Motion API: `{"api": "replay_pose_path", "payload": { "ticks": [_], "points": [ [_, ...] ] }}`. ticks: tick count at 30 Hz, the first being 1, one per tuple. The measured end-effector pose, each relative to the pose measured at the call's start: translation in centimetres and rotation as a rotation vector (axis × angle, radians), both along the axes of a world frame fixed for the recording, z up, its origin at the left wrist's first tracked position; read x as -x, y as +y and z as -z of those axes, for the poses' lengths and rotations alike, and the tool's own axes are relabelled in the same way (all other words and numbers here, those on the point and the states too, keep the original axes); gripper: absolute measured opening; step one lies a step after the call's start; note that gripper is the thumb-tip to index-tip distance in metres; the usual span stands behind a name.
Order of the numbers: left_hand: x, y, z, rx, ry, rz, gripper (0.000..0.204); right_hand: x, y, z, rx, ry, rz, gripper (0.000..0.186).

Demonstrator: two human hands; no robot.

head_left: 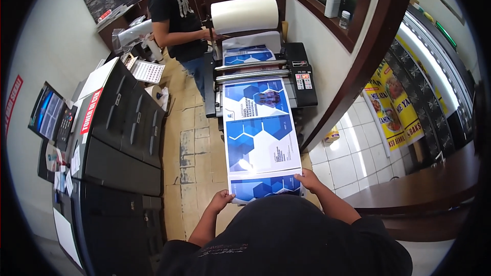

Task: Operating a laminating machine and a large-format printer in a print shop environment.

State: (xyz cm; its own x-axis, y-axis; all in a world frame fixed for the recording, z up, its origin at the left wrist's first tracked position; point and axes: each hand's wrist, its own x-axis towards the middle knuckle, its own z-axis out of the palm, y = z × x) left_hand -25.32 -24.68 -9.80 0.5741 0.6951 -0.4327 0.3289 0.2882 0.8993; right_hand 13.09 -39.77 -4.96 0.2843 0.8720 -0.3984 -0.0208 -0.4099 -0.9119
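Observation:
A long printed sheet [263, 145] in blue and white with hexagon shapes stretches toward me out of a roll laminator [299, 92]. My left hand [221, 201] pinches the sheet's left edge near its close end. Opposite it, my right hand [308, 180] grips the right edge a little farther up. Between my hands the sheet hangs near my body, and its closest end is partly hidden by my dark shirt. Behind the rollers lies another blue printed sheet [249, 55], under a wide roll of pale film [244, 15].
A co-worker in a black shirt [171, 18] stands at the laminator's far left, one hand at its back. Large dark printing machines [123, 122] with a tilted screen [48, 112] line the left. A brown-framed partition [353, 61] rises at right, with a brown counter [409, 184] nearer me.

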Motion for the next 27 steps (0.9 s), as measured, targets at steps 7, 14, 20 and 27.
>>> {"api": "replay_pose_path", "payload": {
  "ticks": [7,14,20,27],
  "points": [
    [-0.4,-0.2,-0.3,0.030,-0.037,-0.027,0.022,-0.5,0.0,1.8,0.000,-0.016,-0.002,0.028],
    [-0.1,0.0,0.4,0.004,-0.023,-0.026,0.022,0.0,-0.1,0.3,-0.035,0.010,0.003,0.028],
    [-0.5,0.2,-0.5,-0.005,-0.028,-0.039,0.022,0.0,-1.0,0.1,0.023,-0.026,0.004,0.024],
    [-0.5,0.3,-0.9,0.006,-0.041,-0.061,0.021,0.4,-1.6,0.4,0.034,-0.040,0.031,0.015]
  ]
}}
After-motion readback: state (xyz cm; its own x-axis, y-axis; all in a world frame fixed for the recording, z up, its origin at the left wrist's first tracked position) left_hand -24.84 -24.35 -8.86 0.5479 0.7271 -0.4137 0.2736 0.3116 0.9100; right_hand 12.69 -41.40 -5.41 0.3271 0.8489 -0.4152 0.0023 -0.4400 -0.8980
